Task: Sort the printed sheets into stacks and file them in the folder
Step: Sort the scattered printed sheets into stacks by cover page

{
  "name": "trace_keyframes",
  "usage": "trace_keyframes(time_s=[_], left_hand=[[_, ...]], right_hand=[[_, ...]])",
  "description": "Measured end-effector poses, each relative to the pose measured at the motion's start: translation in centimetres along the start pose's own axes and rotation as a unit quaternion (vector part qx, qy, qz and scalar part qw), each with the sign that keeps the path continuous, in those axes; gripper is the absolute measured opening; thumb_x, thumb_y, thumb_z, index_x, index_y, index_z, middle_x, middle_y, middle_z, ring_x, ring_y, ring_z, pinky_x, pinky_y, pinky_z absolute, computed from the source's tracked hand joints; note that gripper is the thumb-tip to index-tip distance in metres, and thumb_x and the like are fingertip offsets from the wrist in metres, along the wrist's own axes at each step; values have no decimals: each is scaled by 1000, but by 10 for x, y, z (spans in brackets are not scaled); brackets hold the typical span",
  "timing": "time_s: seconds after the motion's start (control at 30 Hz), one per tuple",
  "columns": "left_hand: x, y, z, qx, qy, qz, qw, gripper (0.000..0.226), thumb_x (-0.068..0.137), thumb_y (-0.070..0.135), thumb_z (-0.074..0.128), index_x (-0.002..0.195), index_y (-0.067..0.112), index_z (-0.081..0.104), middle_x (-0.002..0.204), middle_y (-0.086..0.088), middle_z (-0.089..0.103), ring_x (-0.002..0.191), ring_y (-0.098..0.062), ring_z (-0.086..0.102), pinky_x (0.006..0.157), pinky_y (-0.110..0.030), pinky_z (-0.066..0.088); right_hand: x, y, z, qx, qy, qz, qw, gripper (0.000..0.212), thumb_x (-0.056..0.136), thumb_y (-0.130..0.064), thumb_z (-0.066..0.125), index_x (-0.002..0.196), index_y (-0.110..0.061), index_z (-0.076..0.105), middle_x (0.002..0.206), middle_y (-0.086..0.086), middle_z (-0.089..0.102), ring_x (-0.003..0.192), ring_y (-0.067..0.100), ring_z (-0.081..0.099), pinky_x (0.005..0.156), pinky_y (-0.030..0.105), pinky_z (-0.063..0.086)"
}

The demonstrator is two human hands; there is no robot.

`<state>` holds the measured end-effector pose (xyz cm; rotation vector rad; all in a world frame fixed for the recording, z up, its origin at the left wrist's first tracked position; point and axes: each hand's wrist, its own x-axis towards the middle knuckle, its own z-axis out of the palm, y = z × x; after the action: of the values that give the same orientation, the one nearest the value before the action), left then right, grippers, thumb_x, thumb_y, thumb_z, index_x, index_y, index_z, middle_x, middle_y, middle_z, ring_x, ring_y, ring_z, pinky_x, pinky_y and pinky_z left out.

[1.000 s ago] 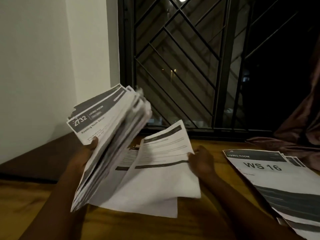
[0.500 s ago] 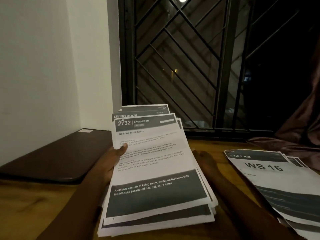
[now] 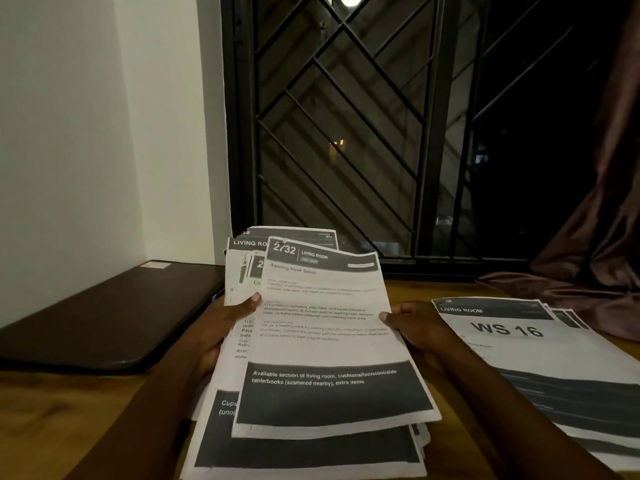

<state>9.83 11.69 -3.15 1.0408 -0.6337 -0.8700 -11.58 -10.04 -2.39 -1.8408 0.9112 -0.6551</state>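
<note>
From the head camera, the left hand (image 3: 221,329) gripped the loose bundle of sheets (image 3: 294,452) low over the table (image 3: 52,427), thumb on top. The right hand (image 3: 414,327) pinched the top sheet (image 3: 322,344) at its right edge. The bundle was fanned unevenly, so a slackened grip could spill pages. A sorted stack (image 3: 540,358) lay to the right beside the curtain (image 3: 588,258). A closed dark case (image 3: 104,317) lay to the left, and nothing stood between either and the hands.

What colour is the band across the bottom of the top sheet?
Dark grey band with white lettering; head view.
</note>
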Motion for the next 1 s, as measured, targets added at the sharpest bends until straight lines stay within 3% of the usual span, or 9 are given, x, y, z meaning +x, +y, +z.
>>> trace_keyframes(time_s=[0.13,0.27,0.33,0.53,0.67,0.77,0.83,0.9,1.0], left_hand=[[-1,2,-1,47,49,-12,998,84,44,19,97,117,1,58,111,-28,66,102,-46,64,89,-67,46],[-1,16,-9,125,170,-53,976,10,95,8,54,89,0,53,59,-17,69,57,-35,68,70,-49,55],[-6,22,-14,104,165,-68,978,14,98,7,47,85,3,52,56,-15,68,47,-29,67,51,-43,57],[-19,31,-36,-9,108,-35,993,38,77,6,56,114,9,58,88,-19,73,70,-36,72,56,-52,59],[-28,33,-50,-104,57,22,993,49,89,12,50,138,15,50,127,-16,62,102,-34,68,81,-54,55],[-29,24,-64,-106,-26,49,993,44,108,30,10,150,19,8,156,-8,16,146,-22,17,121,-42,14],[-22,29,-53,-111,-64,57,990,50,98,23,56,143,7,40,147,-15,42,135,-20,42,112,-39,36],[-12,25,-34,-71,16,36,997,74,44,20,98,111,3,71,108,-15,72,88,-18,73,70,-33,61],[-6,16,8,-39,50,52,997,27,87,9,65,114,9,62,99,-13,74,76,-24,74,59,-38,60]], right_hand=[[11,14,-38,-249,42,30,967,28,88,-29,61,98,-3,65,92,11,62,90,22,58,66,26,38],[15,26,-68,-331,76,78,937,41,85,-32,64,111,-1,59,115,13,62,107,28,58,72,27,36],[12,26,-73,-326,85,94,937,41,86,-30,64,115,0,57,118,14,60,110,28,56,74,26,36],[7,30,-77,-340,79,93,932,56,81,-24,71,127,-2,48,129,16,54,117,30,53,88,31,45],[6,23,-71,-301,124,27,945,48,80,-29,73,116,-4,53,117,15,58,101,27,56,80,30,44],[1,4,-52,-221,138,-84,962,22,84,-30,69,95,-13,59,94,4,60,84,18,54,70,28,38],[-9,-12,-36,-103,107,-119,982,19,85,-32,67,89,-14,62,85,-2,61,80,15,57,70,29,42],[-21,-24,-22,34,44,-125,991,32,88,-40,61,91,-8,64,78,1,62,70,13,57,67,29,45],[-35,-36,-12,188,-70,-70,977,50,92,-55,44,97,-9,63,74,2,66,67,13,61,63,27,49]])
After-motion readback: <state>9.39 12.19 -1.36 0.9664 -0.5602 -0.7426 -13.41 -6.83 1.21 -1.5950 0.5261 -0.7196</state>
